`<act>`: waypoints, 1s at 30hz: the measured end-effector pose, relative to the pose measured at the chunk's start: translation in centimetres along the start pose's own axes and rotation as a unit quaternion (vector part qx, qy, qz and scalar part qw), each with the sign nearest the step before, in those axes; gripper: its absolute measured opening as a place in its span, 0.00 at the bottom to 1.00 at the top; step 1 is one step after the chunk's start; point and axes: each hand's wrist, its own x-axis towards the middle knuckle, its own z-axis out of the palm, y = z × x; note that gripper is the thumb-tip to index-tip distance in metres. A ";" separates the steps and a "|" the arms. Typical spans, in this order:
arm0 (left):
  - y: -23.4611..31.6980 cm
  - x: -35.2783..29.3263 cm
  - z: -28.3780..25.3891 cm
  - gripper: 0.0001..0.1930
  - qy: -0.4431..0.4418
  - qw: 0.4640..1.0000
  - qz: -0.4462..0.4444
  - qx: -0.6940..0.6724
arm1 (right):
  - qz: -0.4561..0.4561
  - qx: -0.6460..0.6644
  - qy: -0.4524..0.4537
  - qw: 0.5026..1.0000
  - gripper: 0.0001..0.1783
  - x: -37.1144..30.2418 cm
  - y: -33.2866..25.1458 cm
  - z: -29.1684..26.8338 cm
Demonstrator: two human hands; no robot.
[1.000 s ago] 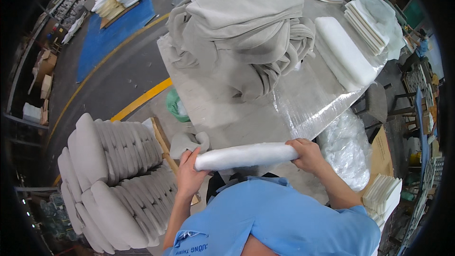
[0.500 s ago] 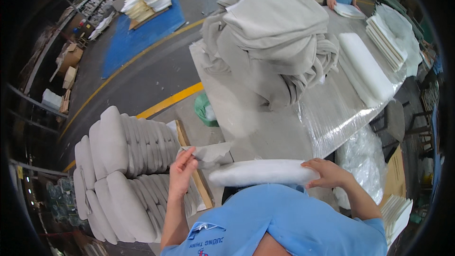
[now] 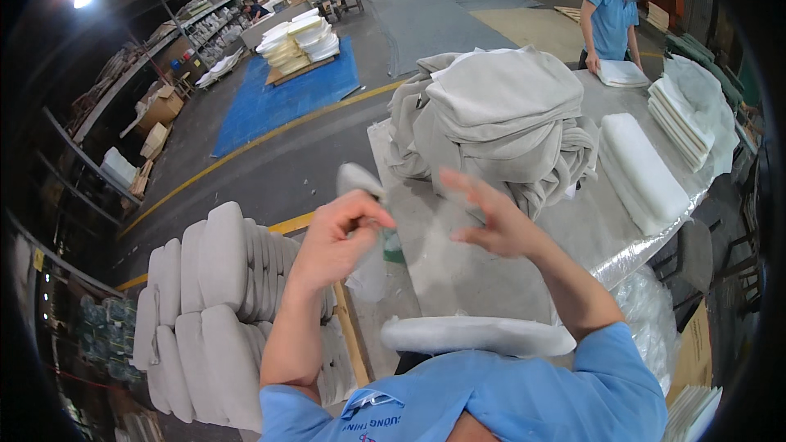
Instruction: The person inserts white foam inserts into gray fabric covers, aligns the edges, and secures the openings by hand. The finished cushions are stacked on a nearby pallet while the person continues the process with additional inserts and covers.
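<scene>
My left hand [image 3: 340,237] is raised over the left side of the table, its fingers pinched on a thin pale sheet [image 3: 360,180]. Motion blurs the sheet, so its exact kind is unclear. Farther right, my right hand [image 3: 491,217] hovers blurred, fingers apart and nothing visible in them, before a heap of grey fabric covers [image 3: 508,98]. Against my body at the table's near edge rests a white padded cushion [image 3: 479,336]; neither hand touches it.
Stacked grey cushions [image 3: 221,270] stand at the left beside a wooden edge [image 3: 350,336]. A white padding block [image 3: 643,172] and layered white sheets [image 3: 679,123] lie on the plastic-covered table [image 3: 450,278]. A co-worker [image 3: 610,16] handles a white piece at the far right.
Both hands have risen and moved forward over the table. My right hand has let go of the white cushion. The pale sheet moved up with my left hand, and the head view has tilted up.
</scene>
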 end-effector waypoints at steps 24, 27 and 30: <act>-14.4 -1.1 16.8 0.33 -0.063 0.949 -0.258 -0.167 | 0.206 0.391 0.252 0.861 0.08 -5.4 2.2 -2.8; -13.6 1.6 16.8 0.32 0.026 0.962 -0.212 -0.168 | 0.183 0.364 0.252 0.878 0.08 -5.2 1.1 -3.1; -14.0 3.2 15.9 0.21 0.125 0.959 -0.136 -0.215 | 0.232 0.382 0.314 0.837 0.09 -4.8 -0.5 -3.0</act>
